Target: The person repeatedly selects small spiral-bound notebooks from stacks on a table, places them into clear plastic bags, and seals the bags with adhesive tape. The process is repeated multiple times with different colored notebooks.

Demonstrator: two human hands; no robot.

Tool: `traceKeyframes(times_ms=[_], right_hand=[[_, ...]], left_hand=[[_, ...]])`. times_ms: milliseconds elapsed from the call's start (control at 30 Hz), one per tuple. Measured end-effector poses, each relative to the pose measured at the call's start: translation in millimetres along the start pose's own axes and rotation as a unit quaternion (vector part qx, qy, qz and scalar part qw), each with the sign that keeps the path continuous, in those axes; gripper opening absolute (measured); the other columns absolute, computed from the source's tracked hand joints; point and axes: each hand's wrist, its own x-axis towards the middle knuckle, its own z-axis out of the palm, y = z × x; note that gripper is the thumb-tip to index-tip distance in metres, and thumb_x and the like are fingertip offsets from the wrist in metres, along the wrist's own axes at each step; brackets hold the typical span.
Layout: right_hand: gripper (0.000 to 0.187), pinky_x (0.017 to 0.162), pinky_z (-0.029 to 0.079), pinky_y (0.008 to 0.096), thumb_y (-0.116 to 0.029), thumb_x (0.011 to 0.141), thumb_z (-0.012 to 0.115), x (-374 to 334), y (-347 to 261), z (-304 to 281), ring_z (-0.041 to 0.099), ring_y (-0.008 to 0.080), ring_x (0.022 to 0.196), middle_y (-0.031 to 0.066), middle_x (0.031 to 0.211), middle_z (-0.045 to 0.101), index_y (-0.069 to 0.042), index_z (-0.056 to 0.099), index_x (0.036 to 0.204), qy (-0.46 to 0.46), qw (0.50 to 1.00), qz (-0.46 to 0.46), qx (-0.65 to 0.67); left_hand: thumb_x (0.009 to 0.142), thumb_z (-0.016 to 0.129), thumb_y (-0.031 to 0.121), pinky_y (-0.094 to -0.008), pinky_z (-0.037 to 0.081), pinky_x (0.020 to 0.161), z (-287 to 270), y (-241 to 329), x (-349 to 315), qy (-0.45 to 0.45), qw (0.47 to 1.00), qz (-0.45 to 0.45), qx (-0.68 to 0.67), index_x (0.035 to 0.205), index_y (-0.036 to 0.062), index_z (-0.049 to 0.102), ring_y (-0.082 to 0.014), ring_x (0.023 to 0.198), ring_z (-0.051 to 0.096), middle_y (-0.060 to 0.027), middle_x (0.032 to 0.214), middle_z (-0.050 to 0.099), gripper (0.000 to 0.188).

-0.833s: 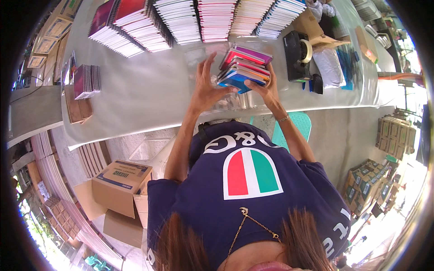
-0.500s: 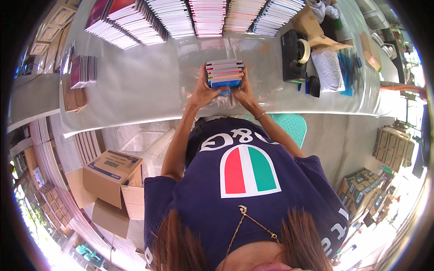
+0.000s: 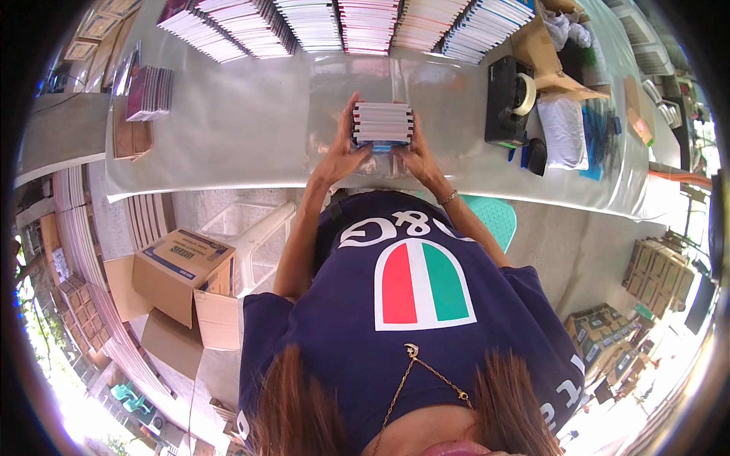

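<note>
A small stack of notebooks (image 3: 382, 123) stands at the near middle of the table, a blue cover showing at its near lower side. White page edges with dark and reddish corners face up. My left hand (image 3: 341, 158) grips the stack's left side, its fingers along the edge and its thumb at the near lower corner. On the other side my right hand (image 3: 420, 158) holds it in the same way, its fingers partly hidden. Whether the stack rests on the table or is slightly raised, I cannot tell.
Rows of notebooks (image 3: 369, 26) line the far side of the table (image 3: 236, 129). A tape dispenser (image 3: 508, 102), a white plastic pack (image 3: 563, 133) and an opened carton (image 3: 544, 57) lie at the right. More notebooks (image 3: 150, 95) stand at the left; an open cardboard box (image 3: 186, 266) sits lower left.
The stack has been turned between my hands: coloured edges faced up before, and mostly white page edges show now. Both hands have kept hold of it. The whole view has shifted slightly.
</note>
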Motion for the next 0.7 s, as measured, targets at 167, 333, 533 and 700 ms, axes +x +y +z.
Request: traceKeyframes(times_ms=[167, 333, 533, 700], right_hand=[[0.086, 0.116, 0.019, 0.0369, 0.009, 0.075, 0.051, -2, -3, 0, 0.024, 0.0259, 0.141, 0.0155, 0.147, 0.03, -0.006, 0.013, 0.151, 0.005, 0.998, 0.044, -0.04], [0.087, 0.117, 0.016, 0.0375, 0.01, 0.078, 0.049, -2, 4, -9, 0.02, 0.0269, 0.143, 0.0173, 0.15, 0.026, -0.005, 0.007, 0.152, -0.02, 0.995, 0.021, -0.098], [0.081, 0.117, 0.019, 0.0393, 0.009, 0.084, 0.049, -2, 5, -7, 0.023, 0.031, 0.143, 0.0198, 0.149, 0.026, -0.004, 0.006, 0.151, -0.015, 0.986, 0.03, -0.161], [0.08, 0.116, 0.021, 0.0389, 0.006, 0.087, 0.054, -1, 10, -18, 0.026, 0.0341, 0.141, 0.0234, 0.147, 0.027, -0.001, 0.006, 0.15, -0.057, 0.966, -0.004, -0.253]], left_hand=[[0.079, 0.062, -0.009, -0.0427, 0.019, 0.117, 1, 14, 1, 0.005, 0.996, -0.017, 0.091, 0.154, 0.0158, -0.005, -0.0346, 0.144, 0.018, -0.019, 0.156, 0.015, 0.104], [0.083, 0.058, -0.008, -0.0408, 0.015, 0.119, -4, 5, -2, -0.019, 0.991, 0.007, 0.134, 0.153, 0.0111, -0.009, -0.0328, 0.147, 0.007, -0.0187, 0.159, 0.003, 0.099], [0.089, 0.053, -0.005, -0.0408, 0.014, 0.119, 1, 8, -4, -0.004, 0.985, 0.021, 0.172, 0.152, 0.0056, -0.007, -0.0339, 0.147, 0.01, -0.0199, 0.159, 0.003, 0.088], [0.09, 0.053, -0.002, -0.0425, 0.017, 0.118, 1, 11, -6, -0.002, 0.978, 0.022, 0.209, 0.151, 0.0021, 0.001, -0.037, 0.144, 0.017, -0.0228, 0.154, 0.015, 0.08]])
